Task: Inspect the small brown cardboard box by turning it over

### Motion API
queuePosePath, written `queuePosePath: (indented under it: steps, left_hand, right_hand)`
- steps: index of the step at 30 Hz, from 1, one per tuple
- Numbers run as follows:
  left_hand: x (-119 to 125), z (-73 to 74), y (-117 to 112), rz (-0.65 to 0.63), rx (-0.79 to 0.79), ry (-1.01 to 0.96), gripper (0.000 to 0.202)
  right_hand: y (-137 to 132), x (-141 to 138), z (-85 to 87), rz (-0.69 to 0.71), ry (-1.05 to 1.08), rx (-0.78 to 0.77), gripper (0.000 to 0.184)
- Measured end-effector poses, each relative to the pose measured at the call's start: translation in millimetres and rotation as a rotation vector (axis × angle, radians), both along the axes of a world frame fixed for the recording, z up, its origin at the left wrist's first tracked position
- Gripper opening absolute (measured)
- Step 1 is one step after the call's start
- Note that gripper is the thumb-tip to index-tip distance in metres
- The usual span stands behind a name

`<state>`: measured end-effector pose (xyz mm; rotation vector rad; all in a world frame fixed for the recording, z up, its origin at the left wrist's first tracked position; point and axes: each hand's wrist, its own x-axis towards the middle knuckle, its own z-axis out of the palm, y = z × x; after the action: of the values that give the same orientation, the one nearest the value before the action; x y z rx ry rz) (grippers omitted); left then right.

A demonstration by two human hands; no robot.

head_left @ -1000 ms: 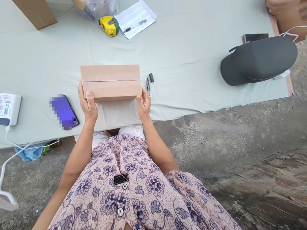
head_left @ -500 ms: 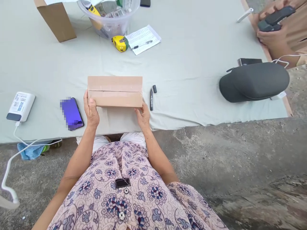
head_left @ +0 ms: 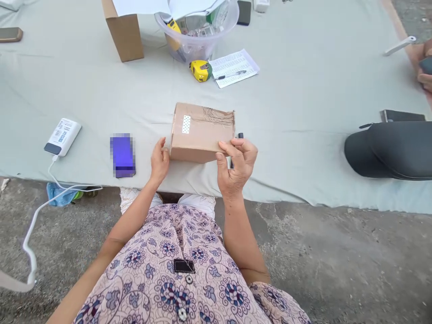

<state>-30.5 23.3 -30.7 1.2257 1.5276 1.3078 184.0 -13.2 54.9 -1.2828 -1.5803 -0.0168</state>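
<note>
A small brown cardboard box (head_left: pixel 202 126) is above the table in front of me. Its visible broad face carries a white patterned label (head_left: pixel 186 124) and dark scribbled lines near the far right corner. My right hand (head_left: pixel 238 168) grips the box's near right corner, thumb below and fingers on the top face. Beside the left end, my left hand (head_left: pixel 159 159) has its fingers loosely extended; whether it touches the cardboard I cannot tell. A black marker cap (head_left: pixel 240 135) shows past my right fingers, which mostly hide the marker.
A phone (head_left: pixel 123 155) and a white power bank (head_left: pixel 63 137) with cable lie left. Behind are a yellow tape measure (head_left: pixel 200 71), paper with a pen (head_left: pixel 234 67), a plastic tub (head_left: pixel 199 45) and another carton (head_left: pixel 125 38). A black case (head_left: pixel 388 150) and another person's hand (head_left: pixel 425 67) are right.
The box has been turned, so a broad face with the label and scribbles now shows instead of the taped seam. My right hand moved onto its near corner; my left hand loosened. The view shifted left.
</note>
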Motion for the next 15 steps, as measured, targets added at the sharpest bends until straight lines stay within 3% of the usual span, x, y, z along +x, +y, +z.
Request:
queuePosePath:
  steps: [2,5,8,11,15]
  left_hand:
    - [-4.8,16.1,-4.5,0.031,0.087,-0.004,0.054]
    - [-6.6,51.3,-10.4,0.026,0.239,-0.019,0.054]
    - [4.7,79.9,-12.5,-0.071,0.457,0.188,0.059]
    - [21.1,87.1,-7.7,-0.141,0.622,0.419,0.058]
    - [27.8,76.2,0.6,-0.142,0.735,0.531,0.043]
  right_hand:
    - [2.2,-7.9,-0.4,0.006,-0.021,0.031,0.023]
    - [4.0,-15.3,-3.4,-0.003,-0.020,0.095,0.021]
    - [5.1,-16.9,-4.9,0.000,-0.010,0.147,0.020]
    - [6.5,-16.3,-5.4,-0.016,-0.020,0.159,0.020]
    - [8.2,-15.5,-7.0,-0.017,-0.026,0.170,0.020]
